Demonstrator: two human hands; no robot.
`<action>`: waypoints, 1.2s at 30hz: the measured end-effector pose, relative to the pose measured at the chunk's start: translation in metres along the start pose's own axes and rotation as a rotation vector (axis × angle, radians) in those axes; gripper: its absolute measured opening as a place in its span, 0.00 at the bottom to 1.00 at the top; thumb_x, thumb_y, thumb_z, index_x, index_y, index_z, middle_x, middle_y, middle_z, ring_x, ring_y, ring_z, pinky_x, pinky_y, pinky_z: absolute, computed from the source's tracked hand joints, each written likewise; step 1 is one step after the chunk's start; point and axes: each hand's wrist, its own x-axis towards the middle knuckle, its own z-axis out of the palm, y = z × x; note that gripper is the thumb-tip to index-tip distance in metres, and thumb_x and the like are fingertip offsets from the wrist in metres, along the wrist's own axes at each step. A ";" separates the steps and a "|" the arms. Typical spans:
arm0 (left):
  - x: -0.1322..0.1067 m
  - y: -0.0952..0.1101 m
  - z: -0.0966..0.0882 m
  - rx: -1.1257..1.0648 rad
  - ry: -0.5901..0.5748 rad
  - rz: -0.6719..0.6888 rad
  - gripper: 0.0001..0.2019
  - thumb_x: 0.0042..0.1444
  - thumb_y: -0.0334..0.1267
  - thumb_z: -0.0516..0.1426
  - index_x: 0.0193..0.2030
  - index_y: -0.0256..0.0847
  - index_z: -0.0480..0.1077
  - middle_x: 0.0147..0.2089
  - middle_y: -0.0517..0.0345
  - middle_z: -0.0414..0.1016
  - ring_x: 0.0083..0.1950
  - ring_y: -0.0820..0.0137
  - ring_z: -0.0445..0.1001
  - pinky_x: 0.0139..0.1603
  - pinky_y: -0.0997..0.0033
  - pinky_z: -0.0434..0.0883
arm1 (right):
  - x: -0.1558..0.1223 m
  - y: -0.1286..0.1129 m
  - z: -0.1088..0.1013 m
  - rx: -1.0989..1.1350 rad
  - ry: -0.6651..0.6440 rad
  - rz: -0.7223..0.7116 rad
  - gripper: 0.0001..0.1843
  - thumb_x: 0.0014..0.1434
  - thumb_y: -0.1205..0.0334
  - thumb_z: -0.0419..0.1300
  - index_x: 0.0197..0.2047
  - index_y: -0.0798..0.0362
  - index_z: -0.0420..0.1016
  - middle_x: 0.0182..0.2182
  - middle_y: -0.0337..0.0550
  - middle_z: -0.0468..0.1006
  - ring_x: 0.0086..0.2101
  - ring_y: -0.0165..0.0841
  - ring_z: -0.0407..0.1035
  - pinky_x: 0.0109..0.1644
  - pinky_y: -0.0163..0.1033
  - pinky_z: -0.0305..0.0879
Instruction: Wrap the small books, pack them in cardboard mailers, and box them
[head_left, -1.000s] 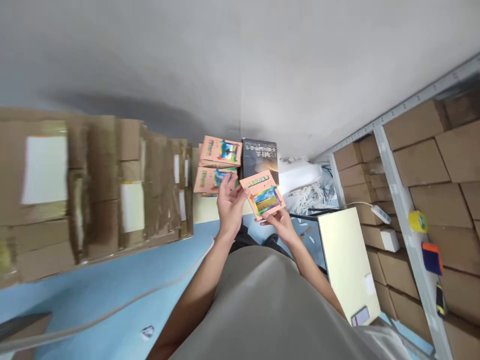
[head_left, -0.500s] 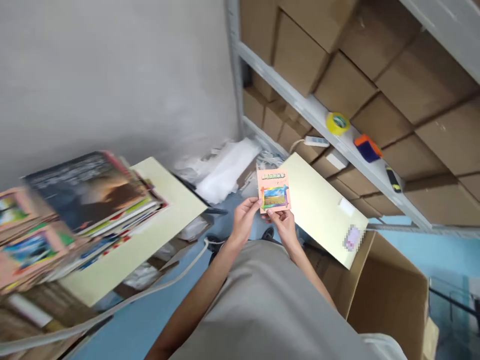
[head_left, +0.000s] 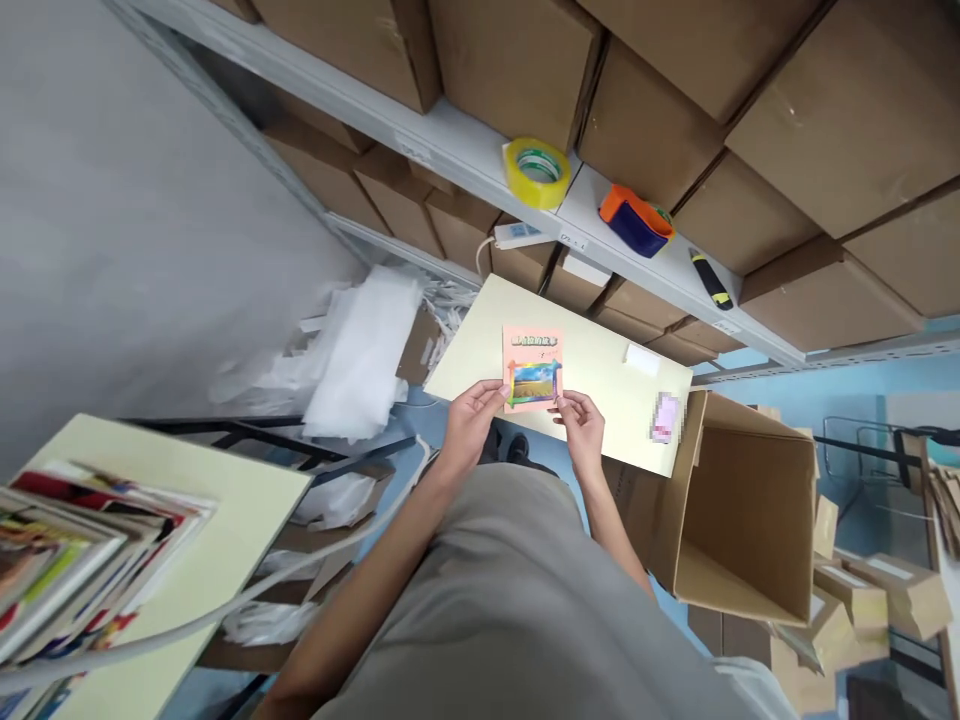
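Observation:
Both my hands hold a small pink booklet (head_left: 533, 366) with a colourful landscape picture on its cover. My left hand (head_left: 472, 418) pinches its lower left corner and my right hand (head_left: 581, 425) pinches its lower right edge. The booklet hovers over the near edge of a pale yellow table (head_left: 592, 385) in front of me. On that table lie a small white slip (head_left: 642, 359) and a pink object (head_left: 664, 417), blurred out.
An open cardboard box (head_left: 739, 520) stands right of the table. A metal shelf behind holds brown cartons, a yellow tape roll (head_left: 537, 172), an orange-blue tape dispenser (head_left: 634, 220) and a knife (head_left: 709, 280). At lower left, a second table (head_left: 195, 540) carries stacked books (head_left: 82, 550). White wrapping (head_left: 360, 350) lies on the floor.
My view has swung right, from the book stacks to the shelf-side table. Both hands kept hold of the pink booklet and carried it over that table's edge.

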 end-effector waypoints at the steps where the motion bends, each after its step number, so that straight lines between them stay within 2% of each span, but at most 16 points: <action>1: 0.006 0.004 0.003 0.012 -0.010 0.006 0.30 0.51 0.68 0.76 0.44 0.43 0.83 0.47 0.45 0.90 0.50 0.55 0.88 0.58 0.53 0.84 | 0.002 -0.005 0.002 -0.074 0.070 -0.070 0.25 0.67 0.37 0.69 0.53 0.49 0.82 0.52 0.55 0.88 0.55 0.46 0.84 0.56 0.49 0.82; 3: 0.017 0.012 0.011 0.029 -0.033 0.030 0.30 0.51 0.68 0.76 0.44 0.43 0.82 0.45 0.45 0.90 0.49 0.54 0.88 0.58 0.52 0.85 | 0.007 -0.019 0.009 -0.191 0.190 -0.190 0.22 0.71 0.41 0.66 0.57 0.48 0.83 0.62 0.57 0.85 0.66 0.46 0.77 0.68 0.53 0.77; 5: 0.024 0.022 0.021 0.034 -0.069 0.055 0.30 0.53 0.68 0.75 0.44 0.42 0.82 0.44 0.44 0.90 0.48 0.53 0.89 0.57 0.50 0.86 | 0.011 -0.034 0.019 -0.201 0.196 -0.200 0.22 0.73 0.42 0.64 0.59 0.47 0.84 0.63 0.55 0.85 0.66 0.46 0.77 0.71 0.54 0.76; 7: 0.027 0.030 0.030 0.068 -0.119 0.096 0.27 0.57 0.66 0.73 0.44 0.42 0.83 0.46 0.44 0.90 0.49 0.51 0.90 0.57 0.48 0.86 | 0.016 -0.046 0.033 -0.121 0.140 -0.135 0.24 0.71 0.40 0.66 0.60 0.49 0.84 0.61 0.54 0.87 0.60 0.45 0.81 0.66 0.52 0.80; 9: 0.026 0.038 0.037 0.174 -0.176 0.192 0.21 0.61 0.60 0.72 0.45 0.45 0.85 0.50 0.45 0.91 0.53 0.50 0.90 0.62 0.45 0.85 | 0.021 -0.052 0.048 -0.038 0.133 -0.094 0.28 0.67 0.39 0.70 0.60 0.50 0.82 0.59 0.54 0.88 0.57 0.45 0.83 0.61 0.49 0.83; 12: 0.028 0.046 0.040 0.355 -0.316 0.387 0.10 0.65 0.51 0.69 0.46 0.51 0.87 0.52 0.50 0.91 0.58 0.50 0.89 0.72 0.45 0.80 | 0.029 -0.053 0.062 0.017 0.221 -0.088 0.27 0.66 0.36 0.70 0.54 0.50 0.81 0.52 0.51 0.89 0.51 0.43 0.84 0.56 0.46 0.84; 14: 0.035 0.049 0.037 0.410 -0.379 0.454 0.10 0.66 0.48 0.68 0.50 0.51 0.88 0.55 0.49 0.90 0.61 0.50 0.87 0.76 0.45 0.77 | 0.033 -0.052 0.064 0.010 0.290 -0.081 0.26 0.68 0.34 0.67 0.47 0.50 0.80 0.45 0.49 0.89 0.46 0.42 0.84 0.53 0.44 0.83; 15: 0.039 0.050 0.035 0.428 -0.364 0.460 0.13 0.66 0.48 0.67 0.53 0.49 0.87 0.58 0.47 0.89 0.64 0.50 0.86 0.78 0.45 0.75 | 0.034 -0.052 0.063 0.006 0.314 -0.074 0.26 0.69 0.33 0.65 0.46 0.50 0.79 0.44 0.49 0.89 0.45 0.42 0.83 0.52 0.44 0.83; 17: 0.052 0.048 0.029 0.433 -0.259 0.412 0.20 0.65 0.52 0.69 0.59 0.45 0.85 0.65 0.42 0.86 0.71 0.48 0.81 0.81 0.43 0.71 | 0.035 -0.052 0.063 0.024 0.320 -0.055 0.28 0.69 0.33 0.64 0.49 0.51 0.80 0.48 0.52 0.90 0.48 0.44 0.84 0.53 0.45 0.83; 19: 0.064 0.043 0.022 0.341 -0.191 0.270 0.26 0.62 0.58 0.70 0.59 0.42 0.83 0.67 0.38 0.84 0.71 0.46 0.80 0.79 0.42 0.72 | 0.035 -0.052 0.066 0.076 0.288 -0.032 0.30 0.68 0.32 0.65 0.54 0.52 0.81 0.54 0.54 0.90 0.52 0.46 0.85 0.56 0.48 0.84; 22: 0.076 0.032 0.014 0.108 -0.265 0.001 0.30 0.60 0.67 0.70 0.50 0.40 0.85 0.55 0.40 0.89 0.60 0.48 0.87 0.68 0.46 0.82 | 0.036 -0.049 0.075 0.135 0.259 -0.005 0.32 0.65 0.32 0.68 0.55 0.52 0.81 0.55 0.55 0.90 0.52 0.47 0.86 0.58 0.50 0.84; 24: 0.079 0.026 0.010 0.031 -0.281 -0.078 0.30 0.57 0.68 0.71 0.45 0.40 0.86 0.49 0.42 0.90 0.56 0.48 0.88 0.63 0.48 0.84 | 0.039 -0.045 0.081 0.133 0.256 0.006 0.33 0.64 0.31 0.68 0.54 0.53 0.82 0.52 0.54 0.91 0.52 0.47 0.86 0.58 0.50 0.85; 27: 0.081 0.022 0.007 0.008 -0.214 -0.073 0.30 0.52 0.67 0.74 0.45 0.39 0.87 0.47 0.44 0.91 0.56 0.47 0.89 0.63 0.48 0.84 | 0.044 -0.039 0.086 0.102 0.239 0.021 0.34 0.64 0.30 0.68 0.54 0.53 0.82 0.52 0.54 0.92 0.53 0.48 0.87 0.58 0.51 0.86; 29: 0.082 0.022 0.007 0.002 -0.175 -0.053 0.32 0.52 0.67 0.74 0.48 0.39 0.88 0.49 0.45 0.91 0.58 0.47 0.89 0.64 0.48 0.84 | 0.047 -0.036 0.086 0.090 0.232 0.015 0.35 0.64 0.30 0.68 0.56 0.54 0.83 0.56 0.56 0.91 0.58 0.50 0.85 0.63 0.54 0.85; 33: 0.082 0.023 0.008 0.040 -0.086 0.058 0.34 0.56 0.68 0.72 0.53 0.37 0.89 0.54 0.46 0.91 0.58 0.49 0.89 0.63 0.51 0.86 | 0.045 -0.037 0.085 0.044 0.380 -0.056 0.41 0.66 0.32 0.69 0.67 0.56 0.82 0.70 0.59 0.82 0.72 0.51 0.76 0.78 0.59 0.72; 36: 0.079 0.024 0.010 0.112 -0.065 0.153 0.32 0.61 0.67 0.70 0.54 0.37 0.89 0.54 0.47 0.91 0.55 0.50 0.90 0.59 0.55 0.87 | 0.040 -0.040 0.087 0.023 0.375 -0.071 0.39 0.67 0.32 0.68 0.67 0.55 0.85 0.70 0.56 0.82 0.71 0.50 0.77 0.80 0.58 0.70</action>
